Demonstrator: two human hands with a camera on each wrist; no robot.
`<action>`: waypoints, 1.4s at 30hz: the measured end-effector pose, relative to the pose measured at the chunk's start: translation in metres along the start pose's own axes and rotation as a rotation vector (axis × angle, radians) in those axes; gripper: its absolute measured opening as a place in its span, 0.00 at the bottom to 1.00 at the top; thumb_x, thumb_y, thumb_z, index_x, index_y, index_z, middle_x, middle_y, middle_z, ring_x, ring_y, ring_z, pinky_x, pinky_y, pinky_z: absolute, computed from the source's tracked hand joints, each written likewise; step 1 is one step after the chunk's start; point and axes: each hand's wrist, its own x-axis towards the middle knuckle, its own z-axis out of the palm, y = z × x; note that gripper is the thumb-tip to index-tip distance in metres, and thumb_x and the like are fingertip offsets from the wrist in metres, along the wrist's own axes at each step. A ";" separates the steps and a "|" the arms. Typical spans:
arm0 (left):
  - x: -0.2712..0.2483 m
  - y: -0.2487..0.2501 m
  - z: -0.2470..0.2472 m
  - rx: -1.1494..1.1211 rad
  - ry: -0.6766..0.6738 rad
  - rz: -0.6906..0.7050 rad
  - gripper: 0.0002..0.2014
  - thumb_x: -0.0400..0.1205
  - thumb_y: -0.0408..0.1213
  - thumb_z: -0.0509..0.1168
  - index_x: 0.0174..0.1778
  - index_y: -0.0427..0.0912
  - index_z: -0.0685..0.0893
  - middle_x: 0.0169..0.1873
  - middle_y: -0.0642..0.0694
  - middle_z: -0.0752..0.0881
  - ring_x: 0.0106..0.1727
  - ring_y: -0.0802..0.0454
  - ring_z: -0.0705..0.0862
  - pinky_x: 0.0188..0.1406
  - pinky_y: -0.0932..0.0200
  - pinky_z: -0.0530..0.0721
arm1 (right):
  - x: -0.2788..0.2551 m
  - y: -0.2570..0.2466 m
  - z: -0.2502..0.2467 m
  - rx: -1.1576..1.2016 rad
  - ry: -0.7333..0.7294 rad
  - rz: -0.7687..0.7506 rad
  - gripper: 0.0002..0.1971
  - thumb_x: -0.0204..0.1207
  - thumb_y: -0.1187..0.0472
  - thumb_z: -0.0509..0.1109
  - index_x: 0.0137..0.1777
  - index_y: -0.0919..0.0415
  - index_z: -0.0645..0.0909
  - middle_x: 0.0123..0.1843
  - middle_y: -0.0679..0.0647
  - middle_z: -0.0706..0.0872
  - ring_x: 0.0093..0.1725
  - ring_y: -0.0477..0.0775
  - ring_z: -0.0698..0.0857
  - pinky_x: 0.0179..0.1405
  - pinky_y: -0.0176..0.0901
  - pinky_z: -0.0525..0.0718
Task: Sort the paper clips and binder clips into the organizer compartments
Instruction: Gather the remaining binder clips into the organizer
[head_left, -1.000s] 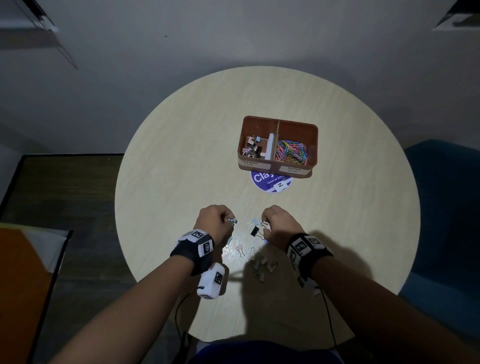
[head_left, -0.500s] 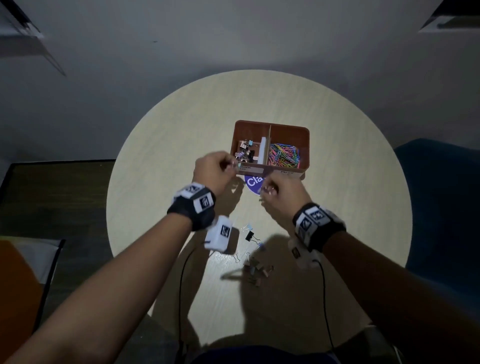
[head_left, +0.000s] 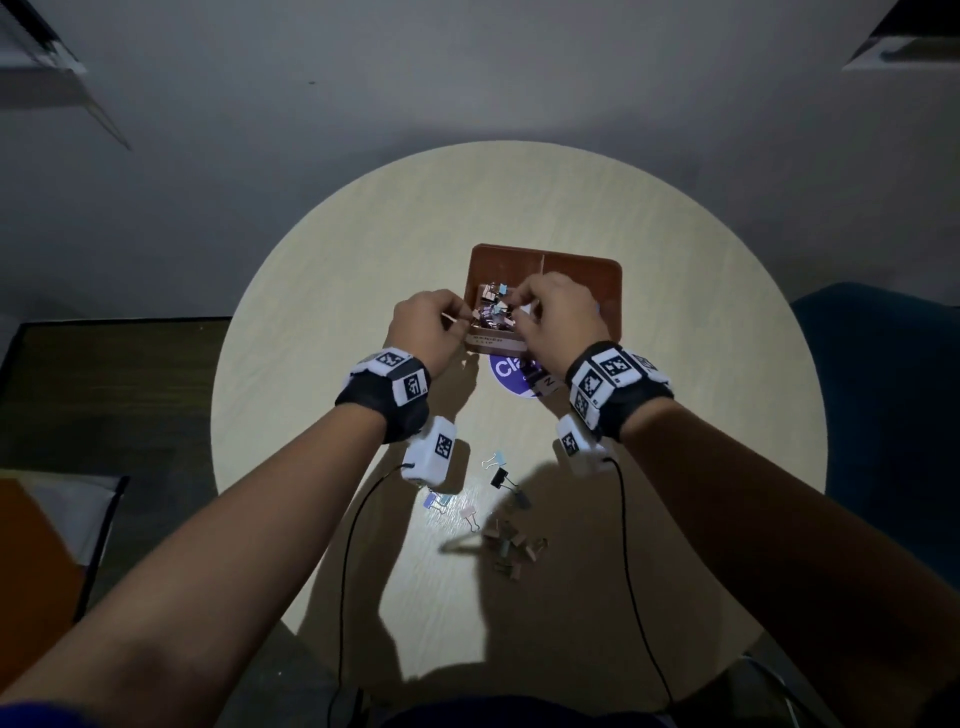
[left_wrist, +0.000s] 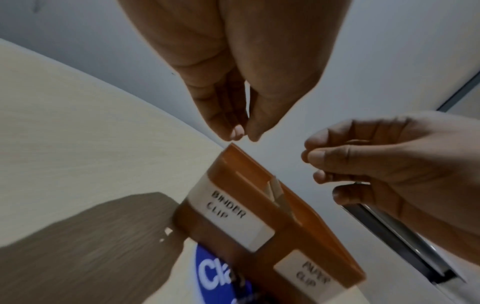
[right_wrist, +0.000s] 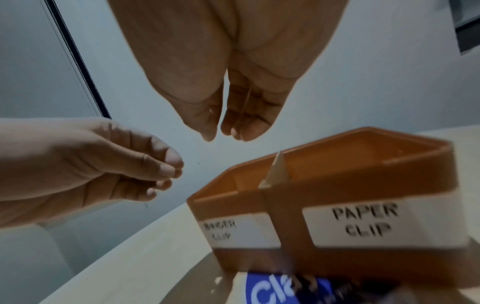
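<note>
Fingertips of the left hand pressed to the thumb, just above the near left corner of the organizer; cannot tell whether anything tiny is pinched there. Fingers of the right hand loosely curled, a slim gap to the thumb, nothing seen in it.

Around: round pale table, blue round sticker partly under the organizer's near wall, two thin cables trailing off the wrist units. Right compartment, labelled PAPER CLIP, covered in the head view by the right hand.

Binder clips heaped in the left compartment, labelled BINDER CLIP, directly below and between both sets of fingertips. Loose clips on the table, well behind the hands, near the person.
</note>
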 end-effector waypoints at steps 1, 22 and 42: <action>-0.009 -0.007 -0.001 0.017 -0.030 0.001 0.04 0.80 0.34 0.68 0.46 0.44 0.89 0.42 0.50 0.90 0.40 0.53 0.86 0.41 0.63 0.77 | -0.008 0.001 0.005 0.004 -0.033 -0.003 0.04 0.77 0.65 0.70 0.49 0.59 0.85 0.50 0.54 0.85 0.48 0.54 0.83 0.51 0.48 0.83; -0.148 -0.112 0.058 0.300 -0.496 0.162 0.17 0.76 0.31 0.71 0.60 0.48 0.86 0.58 0.48 0.80 0.56 0.47 0.80 0.55 0.55 0.80 | -0.128 0.040 0.090 -0.164 -0.645 -0.068 0.16 0.74 0.67 0.68 0.61 0.56 0.83 0.62 0.55 0.75 0.59 0.60 0.79 0.58 0.46 0.79; -0.129 -0.111 0.059 0.193 -0.424 0.055 0.08 0.77 0.32 0.67 0.45 0.49 0.77 0.42 0.50 0.78 0.43 0.50 0.80 0.38 0.62 0.73 | -0.121 0.047 0.079 -0.243 -0.600 0.106 0.16 0.74 0.65 0.68 0.62 0.59 0.79 0.61 0.57 0.80 0.59 0.61 0.81 0.53 0.45 0.79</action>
